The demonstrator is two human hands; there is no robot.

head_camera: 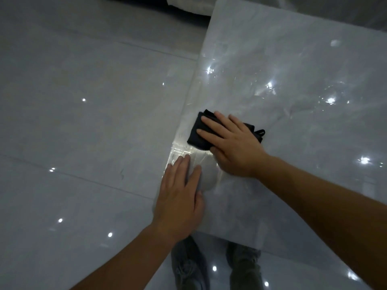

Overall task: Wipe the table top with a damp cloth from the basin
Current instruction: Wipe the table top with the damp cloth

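Note:
A glossy pale marble table top (293,84) fills the right half of the view. A folded dark cloth (196,137) lies on it near the left edge. My right hand (234,143) presses flat on the cloth with straight, spread fingers and covers most of it. My left hand (180,195) rests flat on the table's left edge near the front corner, fingers straight, holding nothing. A wet shiny streak (188,153) shows between the two hands. No basin is in view.
Shiny grey floor tiles (73,122) spread to the left of the table. My legs and shoes (188,266) stand below the table's front edge. Something white (188,5) lies at the top beyond the table's far corner.

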